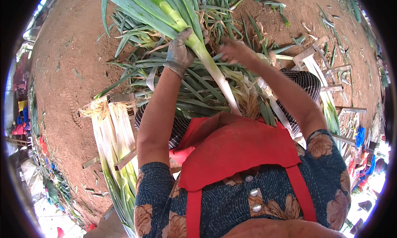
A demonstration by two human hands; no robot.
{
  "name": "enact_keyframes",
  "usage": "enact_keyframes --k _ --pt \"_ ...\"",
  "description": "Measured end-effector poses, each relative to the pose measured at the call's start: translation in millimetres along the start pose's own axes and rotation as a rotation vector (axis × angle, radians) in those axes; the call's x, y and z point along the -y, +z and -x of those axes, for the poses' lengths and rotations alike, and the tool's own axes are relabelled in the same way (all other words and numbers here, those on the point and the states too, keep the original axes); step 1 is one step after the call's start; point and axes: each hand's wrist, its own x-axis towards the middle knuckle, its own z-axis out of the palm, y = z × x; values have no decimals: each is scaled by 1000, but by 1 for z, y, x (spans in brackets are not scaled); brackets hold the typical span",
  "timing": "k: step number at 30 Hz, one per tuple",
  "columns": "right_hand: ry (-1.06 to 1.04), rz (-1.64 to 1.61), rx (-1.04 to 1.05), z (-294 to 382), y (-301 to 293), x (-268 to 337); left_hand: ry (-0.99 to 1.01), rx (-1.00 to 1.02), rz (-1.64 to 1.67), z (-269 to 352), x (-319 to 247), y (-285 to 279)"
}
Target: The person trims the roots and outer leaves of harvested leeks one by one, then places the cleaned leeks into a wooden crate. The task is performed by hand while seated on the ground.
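Observation:
My left hand [181,50], in a dirty work glove, grips a large leek [206,58] where the green leaves meet the pale shaft. The leek lies slantwise, its leaves towards the top left and its white end near the red apron [238,148]. To the right of the shaft, my right hand [234,50] is raised and blurred by motion; its finger pose and whether it holds anything are unclear. Under both hands a heap of untrimmed leeks [201,86] covers the lap area, with tangled roots [249,103] at its right side.
Leeks with pale shafts and roots [116,138] rest on a metal rack [125,158] at the left. Another metal rack [338,68] at the right holds more leeks [325,98]. More leek leaves [217,20] lie ahead on bare soil [77,51], with scattered leaf scraps around.

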Motion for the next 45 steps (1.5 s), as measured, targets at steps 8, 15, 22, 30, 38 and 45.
enact_keyframes --k 8,15,22,30,38,45 --pt "71 -487 185 91 66 -19 108 33 -34 -10 -27 -4" --pt "-31 -471 28 85 76 -16 110 185 155 -5 -38 -11" --pt "28 -570 301 83 61 14 124 381 258 6 -59 -16" --pt "46 -605 374 88 64 1 119 495 295 9 -67 -7" --pt "163 -357 451 121 56 -35 198 421 233 10 -86 -21" --pt "-86 -162 352 140 56 -100 365 161 141 16 -128 -38"
